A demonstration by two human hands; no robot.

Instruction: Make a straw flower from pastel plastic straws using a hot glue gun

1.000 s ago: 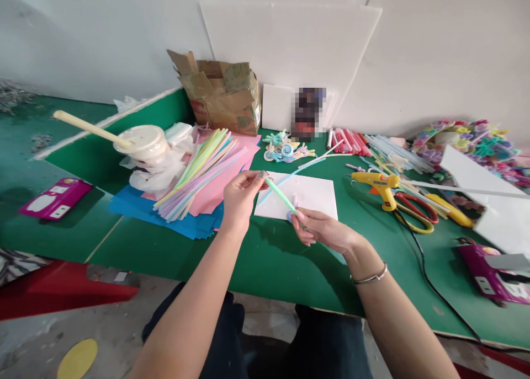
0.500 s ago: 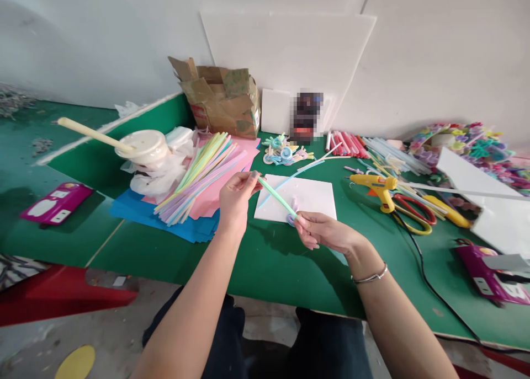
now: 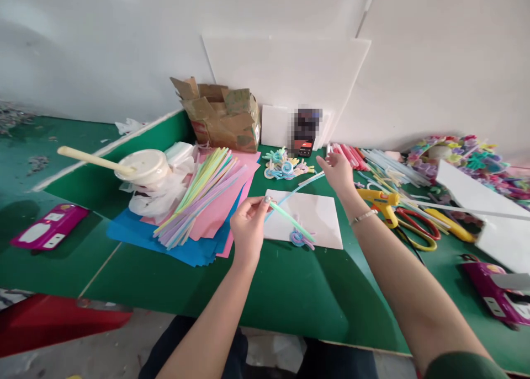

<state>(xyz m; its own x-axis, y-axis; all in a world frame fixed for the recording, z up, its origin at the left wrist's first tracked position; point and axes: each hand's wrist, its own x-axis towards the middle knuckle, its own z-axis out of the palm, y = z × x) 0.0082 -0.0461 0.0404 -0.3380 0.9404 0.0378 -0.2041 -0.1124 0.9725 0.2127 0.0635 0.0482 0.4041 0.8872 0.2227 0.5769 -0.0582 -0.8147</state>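
Note:
Between the thumb and fingers of my left hand (image 3: pixel 250 227), one end of a light green pipe cleaner (image 3: pixel 292 223) is pinched. Its free end slants down to the right over a white board (image 3: pixel 325 219). A small curled lilac and blue pipe cleaner piece (image 3: pixel 297 237) lies at the board's front edge, and a thin blue stem (image 3: pixel 296 190) crosses its back. My right hand (image 3: pixel 338 172) reaches beyond the board, thumb and fingers apart, near a pile of curled pastel pieces (image 3: pixel 285 166) and some red and pink sticks (image 3: pixel 351 155). I see nothing held in it.
On the left, pastel pipe cleaners (image 3: pixel 199 202) lie over pink and blue sheets (image 3: pixel 165 238), beside a lidded cup (image 3: pixel 143 166). A cardboard box (image 3: pixel 226 128) and a phone (image 3: pixel 306 142) stand behind. A yellow glue gun (image 3: pixel 383 205) and scissors (image 3: pixel 418 230) are on the right.
My right hand has let go of the green pipe cleaner's lower end and moved away to the back right. My left hand still holds the other end. The view has tilted up slightly.

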